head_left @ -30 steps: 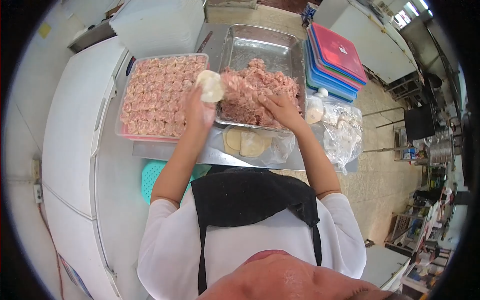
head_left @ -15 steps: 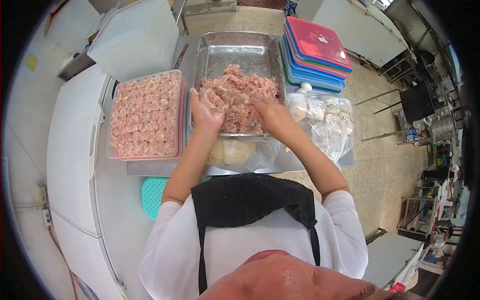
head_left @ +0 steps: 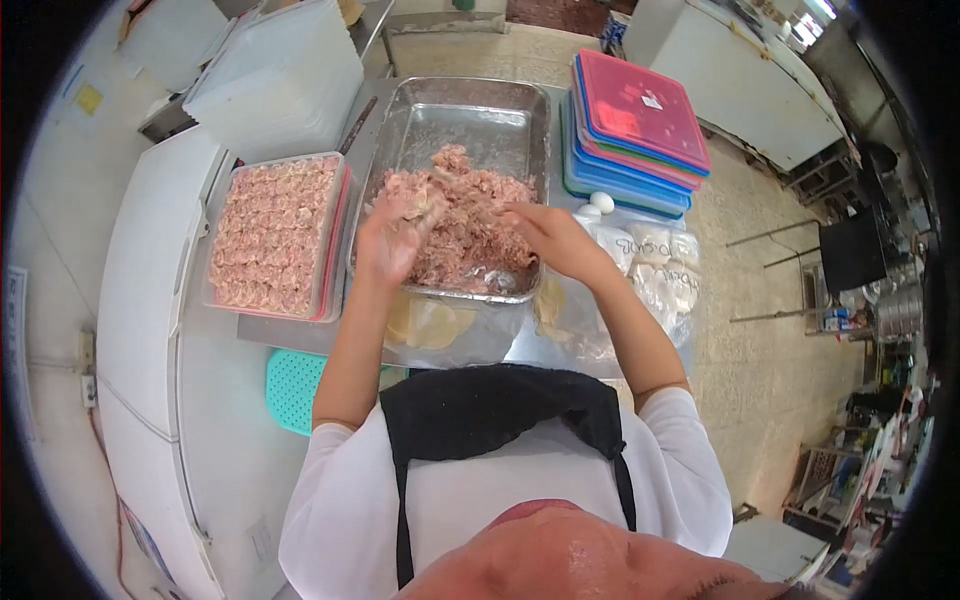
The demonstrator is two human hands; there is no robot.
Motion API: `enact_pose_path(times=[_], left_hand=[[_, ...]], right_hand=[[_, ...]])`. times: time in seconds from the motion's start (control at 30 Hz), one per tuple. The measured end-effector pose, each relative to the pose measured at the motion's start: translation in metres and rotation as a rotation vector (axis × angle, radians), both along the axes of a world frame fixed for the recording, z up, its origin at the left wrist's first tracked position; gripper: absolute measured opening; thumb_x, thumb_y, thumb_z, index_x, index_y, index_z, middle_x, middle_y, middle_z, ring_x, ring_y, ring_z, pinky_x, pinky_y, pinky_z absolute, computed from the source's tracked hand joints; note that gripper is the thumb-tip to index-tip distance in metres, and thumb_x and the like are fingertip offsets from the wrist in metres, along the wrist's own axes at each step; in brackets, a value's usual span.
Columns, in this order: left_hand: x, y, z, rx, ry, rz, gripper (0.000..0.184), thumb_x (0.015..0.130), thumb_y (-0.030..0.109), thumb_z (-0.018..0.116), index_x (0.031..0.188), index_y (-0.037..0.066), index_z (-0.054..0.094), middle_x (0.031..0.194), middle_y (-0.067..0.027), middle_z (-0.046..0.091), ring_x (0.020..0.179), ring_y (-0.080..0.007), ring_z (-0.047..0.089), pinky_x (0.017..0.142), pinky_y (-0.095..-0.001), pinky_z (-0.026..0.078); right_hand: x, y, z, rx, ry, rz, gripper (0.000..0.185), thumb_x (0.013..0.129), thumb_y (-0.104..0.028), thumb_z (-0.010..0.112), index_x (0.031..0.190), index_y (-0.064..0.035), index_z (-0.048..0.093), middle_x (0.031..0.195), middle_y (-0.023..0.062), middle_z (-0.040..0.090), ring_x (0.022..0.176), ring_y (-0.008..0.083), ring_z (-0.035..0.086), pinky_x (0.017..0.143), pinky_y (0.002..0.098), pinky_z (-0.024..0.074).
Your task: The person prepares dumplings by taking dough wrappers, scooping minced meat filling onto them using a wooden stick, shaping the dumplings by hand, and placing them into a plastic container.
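My left hand [head_left: 393, 245] is at the left side of a metal tray [head_left: 470, 90], cupped round a wrapper with filling [head_left: 425, 203]. Over the right part of the minced meat [head_left: 470, 240] in that tray is my right hand [head_left: 552, 238], bent inward, its fingertips blurred; whether it grips a tool I cannot make out. Round wrappers [head_left: 430, 322] lie on the table in front of the tray. To the left stands a clear container [head_left: 275, 235] packed with rows of filled pieces.
Stacked coloured lids [head_left: 645, 115] stand at the back right, two eggs [head_left: 600, 202] and bagged wrappers [head_left: 655, 260] before them. White containers [head_left: 280, 80] are piled at the back left. A turquoise perforated basket [head_left: 293, 390] sits below the table's front edge.
My left hand has gone from holding a flat wrapper to cupping it with meat, over the tray. My right hand has moved back to the tray's right side. The camera view has shifted.
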State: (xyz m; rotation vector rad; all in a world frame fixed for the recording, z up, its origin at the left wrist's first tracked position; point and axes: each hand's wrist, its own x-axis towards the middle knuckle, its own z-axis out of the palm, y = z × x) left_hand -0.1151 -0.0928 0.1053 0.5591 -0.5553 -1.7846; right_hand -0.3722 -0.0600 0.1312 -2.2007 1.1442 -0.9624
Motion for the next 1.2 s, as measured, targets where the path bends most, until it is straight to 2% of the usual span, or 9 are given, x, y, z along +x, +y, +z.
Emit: enact_pose_path(times=[0.13,0.23,0.3,0.53,0.7,0.83,0.93,1.07,1.2], left_hand=[[-0.002,0.015,0.037,-0.779,-1.217,0.148,0.077,0.076,0.010,0.072,0.143,0.009,0.035,0.141,-0.0128,0.044,0.125,-0.0254,0.050,0.100,-0.0395,0.044],[-0.011,0.014,0.051,-0.976,-1.262,0.076,0.064,0.073,0.011,0.073,0.132,0.007,0.050,0.131,-0.0097,0.055,0.116,-0.0219,0.057,0.095,-0.0354,0.046],[-0.013,0.014,0.060,-0.770,-1.182,-0.180,0.052,0.072,0.014,0.075,0.120,0.005,0.058,0.118,-0.0087,0.062,0.108,-0.0204,0.060,0.092,-0.0349,0.047],[-0.010,0.008,0.040,-0.983,-1.371,-0.403,0.040,0.071,0.023,0.078,0.102,0.002,0.065,0.092,-0.0094,0.067,0.086,-0.0155,0.062,0.080,-0.0302,0.048],[-0.004,0.000,0.010,-0.597,-1.449,-0.295,0.043,0.071,0.029,0.077,0.101,0.002,0.065,0.091,-0.0136,0.068,0.088,-0.0204,0.064,0.080,-0.0340,0.048],[0.002,-0.011,-0.023,-0.263,-1.378,-0.268,0.044,0.073,0.034,0.075,0.101,0.001,0.065,0.093,-0.0163,0.068,0.092,-0.0260,0.065,0.082,-0.0380,0.048],[0.004,-0.008,-0.008,-0.452,-1.569,-0.294,0.049,0.074,0.032,0.075,0.111,0.002,0.062,0.105,-0.0155,0.067,0.102,-0.0270,0.062,0.089,-0.0388,0.046],[0.009,0.017,0.012,-0.560,-1.423,-0.042,0.057,0.074,0.027,0.076,0.121,0.004,0.055,0.122,-0.0139,0.060,0.117,-0.0268,0.055,0.098,-0.0385,0.041],[0.007,0.025,0.052,-0.818,-1.295,-0.057,0.053,0.074,0.023,0.075,0.118,0.004,0.054,0.123,-0.0138,0.059,0.117,-0.0261,0.054,0.100,-0.0373,0.041]], right_hand=[[-0.022,0.004,0.028,0.626,-0.069,0.064,0.032,0.097,-0.028,0.052,0.110,-0.0001,0.063,0.090,0.0186,0.067,0.079,0.0243,0.062,0.074,0.0349,0.0479],[-0.024,0.009,0.036,0.557,-0.044,0.162,0.033,0.097,-0.027,0.054,0.113,-0.0007,0.063,0.086,0.0149,0.066,0.076,0.0188,0.059,0.072,0.0327,0.0477],[-0.025,0.011,0.035,0.461,-0.060,0.205,0.031,0.096,-0.024,0.056,0.117,-0.0017,0.063,0.080,0.0094,0.065,0.073,0.0140,0.055,0.070,0.0295,0.0473],[-0.026,-0.009,-0.019,0.385,-0.020,0.353,0.027,0.092,-0.017,0.061,0.114,-0.0030,0.064,0.100,0.0158,0.068,0.087,0.0219,0.065,0.078,0.0311,0.0493],[-0.042,-0.028,-0.018,0.027,0.322,0.113,0.027,0.091,-0.023,0.060,0.112,-0.0076,0.065,0.092,0.0152,0.065,0.084,0.0341,0.063,0.074,0.0398,0.0506],[-0.006,0.008,-0.009,-0.106,0.220,0.009,0.026,0.091,-0.023,0.056,0.115,-0.0144,0.062,0.087,0.0137,0.061,0.082,0.0359,0.062,0.069,0.0444,0.0498],[-0.017,-0.018,-0.053,0.063,0.616,-0.073,0.026,0.090,-0.023,0.055,0.112,-0.0152,0.064,0.089,0.0125,0.066,0.084,0.0330,0.065,0.067,0.0436,0.0522],[-0.044,-0.014,-0.027,0.131,0.609,-0.089,0.026,0.090,-0.024,0.052,0.109,-0.0124,0.066,0.090,0.0144,0.067,0.088,0.0337,0.065,0.072,0.0459,0.0506],[-0.046,0.001,0.021,0.341,0.034,0.116,0.028,0.093,-0.022,0.058,0.113,-0.0047,0.065,0.102,0.0169,0.067,0.089,0.0278,0.066,0.079,0.0361,0.0494]])
